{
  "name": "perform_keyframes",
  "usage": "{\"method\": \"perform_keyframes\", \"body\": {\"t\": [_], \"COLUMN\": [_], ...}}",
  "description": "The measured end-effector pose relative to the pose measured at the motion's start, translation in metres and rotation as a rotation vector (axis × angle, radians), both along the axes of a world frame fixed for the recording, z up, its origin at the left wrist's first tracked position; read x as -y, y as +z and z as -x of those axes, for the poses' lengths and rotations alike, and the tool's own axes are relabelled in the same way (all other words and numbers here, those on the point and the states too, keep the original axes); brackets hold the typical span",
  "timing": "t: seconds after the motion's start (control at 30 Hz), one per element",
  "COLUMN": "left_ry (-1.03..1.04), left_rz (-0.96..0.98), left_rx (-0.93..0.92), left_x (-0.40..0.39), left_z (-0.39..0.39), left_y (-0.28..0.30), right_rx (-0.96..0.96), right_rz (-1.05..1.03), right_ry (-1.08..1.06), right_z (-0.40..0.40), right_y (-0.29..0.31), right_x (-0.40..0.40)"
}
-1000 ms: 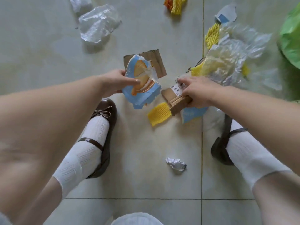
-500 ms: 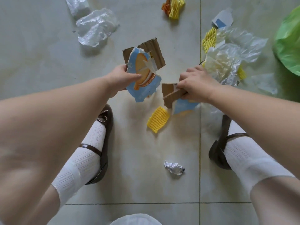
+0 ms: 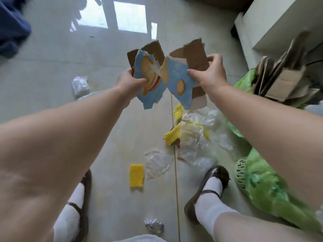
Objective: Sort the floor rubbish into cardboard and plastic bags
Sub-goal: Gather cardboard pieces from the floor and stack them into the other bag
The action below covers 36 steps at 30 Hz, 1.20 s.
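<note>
— What is counted in the hands?
— Two torn blue printed cards [image 3: 150,84] [image 3: 180,84].
— And on the floor?
— Three yellow foam nets [image 3: 136,175] [image 3: 173,136] [image 3: 178,111], one crumpled foil ball [image 3: 153,225].

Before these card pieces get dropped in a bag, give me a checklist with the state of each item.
1. Left hand grips its blue printed card piece: ok.
2. Right hand grips its card piece: ok.
3. No plastic mixed in with the held pieces: cannot tell.
4. Green bag of cardboard at the right is open: ok.
5. Path to that bag is free: ok.
6. Floor is finished: not ok, clear plastic and yellow foam net remain.
</note>
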<state>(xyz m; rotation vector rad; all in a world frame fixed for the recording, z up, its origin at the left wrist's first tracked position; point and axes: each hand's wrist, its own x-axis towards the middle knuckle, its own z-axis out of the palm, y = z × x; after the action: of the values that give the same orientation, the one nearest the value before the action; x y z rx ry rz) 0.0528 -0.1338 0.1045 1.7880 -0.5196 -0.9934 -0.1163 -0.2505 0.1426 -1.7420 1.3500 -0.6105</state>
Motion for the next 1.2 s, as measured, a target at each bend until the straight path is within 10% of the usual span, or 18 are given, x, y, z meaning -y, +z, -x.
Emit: {"method": "perform_keyframes", "body": {"t": [0.43, 0.77, 1.0, 1.2], "left_ry": [-0.188, -0.344, -0.439, -0.505], "left_rz": [0.262, 0.288, 0.195, 0.205], "left_rx": [-0.168, -0.202, 0.151, -0.049], "left_x": [0.105, 0.166, 0.192, 0.191], "left_z": [0.159, 0.273, 0.309, 0.303], "left_y": [0.117, 0.128, 0.106, 0.097], "right_rx": [0.268, 0.192, 0.188, 0.202], "right_rz": [-0.034, -0.03, -0.109, -0.223], "right_ry": [-0.385, -0.671, -0.584, -0.457], "right_z": [0.179, 0.258, 0.243, 0.246], "right_y": [0.149, 0.11, 0.077, 0.037], "right_x": [0.073, 0.098, 0.108, 0.124]}}
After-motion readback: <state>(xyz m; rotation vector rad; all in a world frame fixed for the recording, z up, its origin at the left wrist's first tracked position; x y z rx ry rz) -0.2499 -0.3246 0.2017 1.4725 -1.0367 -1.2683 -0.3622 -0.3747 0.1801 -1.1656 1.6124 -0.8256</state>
